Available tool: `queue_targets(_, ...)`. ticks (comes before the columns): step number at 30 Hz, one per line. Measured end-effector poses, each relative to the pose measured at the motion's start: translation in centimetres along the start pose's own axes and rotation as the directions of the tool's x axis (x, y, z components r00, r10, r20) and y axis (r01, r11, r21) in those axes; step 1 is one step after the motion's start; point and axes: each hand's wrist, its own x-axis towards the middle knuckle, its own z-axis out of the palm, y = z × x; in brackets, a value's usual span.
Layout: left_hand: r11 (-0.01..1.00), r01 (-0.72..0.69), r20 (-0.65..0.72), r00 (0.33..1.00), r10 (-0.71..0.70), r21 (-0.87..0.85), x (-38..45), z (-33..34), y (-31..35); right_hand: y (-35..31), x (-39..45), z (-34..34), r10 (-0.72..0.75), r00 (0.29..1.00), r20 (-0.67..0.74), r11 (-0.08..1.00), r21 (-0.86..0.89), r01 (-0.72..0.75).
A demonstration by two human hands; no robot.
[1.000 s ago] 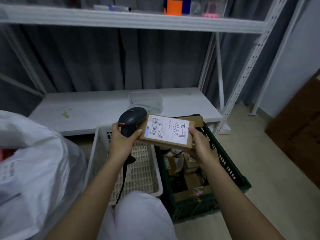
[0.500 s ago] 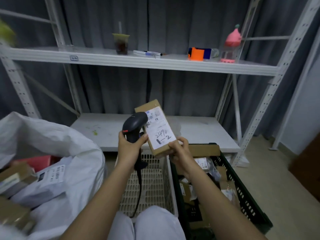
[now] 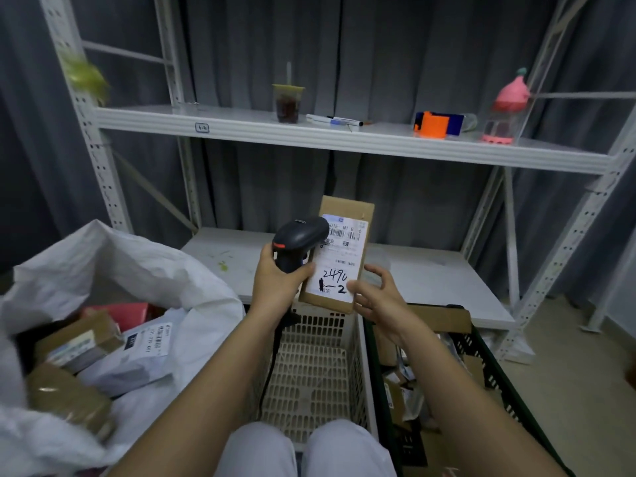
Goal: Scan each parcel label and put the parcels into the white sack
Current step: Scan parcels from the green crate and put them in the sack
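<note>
The small cardboard parcel (image 3: 339, 256), pinched at its lower edge by the right hand (image 3: 377, 297) while the left hand (image 3: 278, 284) grips the scanner (image 3: 297, 241), looks light and stiff.

Bare forearms, no sleeves, light trousers (image 3: 347, 449) at knees

White metal shelving rack (image 3: 344, 141) before dark grey curtain (image 3: 258, 46). Upper shelf: iced drink cup with straw (image 3: 287, 103), pens (image 3: 332, 120), orange-blue object (image 3: 435, 125), pink-capped bottle (image 3: 506, 108). Floor: white perforated crate (image 3: 309, 373) beside dark green crate (image 3: 499, 373).
</note>
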Motion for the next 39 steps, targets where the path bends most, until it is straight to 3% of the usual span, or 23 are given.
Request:
queue_targets(5, 0.994, -0.04, -0.01, 0.999, 0.041, 0.102, 0.5, -0.9, 0.1, -0.3, 1.7, 0.2, -0.058, 0.991, -0.122, 0.998, -0.041, 0.053)
queue_targets(13, 0.933, -0.124, 0.086, 0.991, 0.101, 0.337, -0.3, -1.1, 0.6, 0.5, 3.2, -0.5, -0.015, 0.984, -0.178, 1.0, -0.027, 0.011)
queue_targets(24, 0.899, -0.073, 0.206, 0.978, -0.019, 0.432, -1.3, 0.2, -0.1, 0.8, 3.4, -1.1, -0.016, 0.981, -0.196, 0.999, -0.038, 0.009)
queue_targets(39, 0.867, -0.056, 0.189, 0.981, -0.045, 0.496, -1.5, 0.4, -0.3, 0.7, 3.3, -1.2, -0.028, 0.978, -0.208, 0.998, -0.063, 0.015)
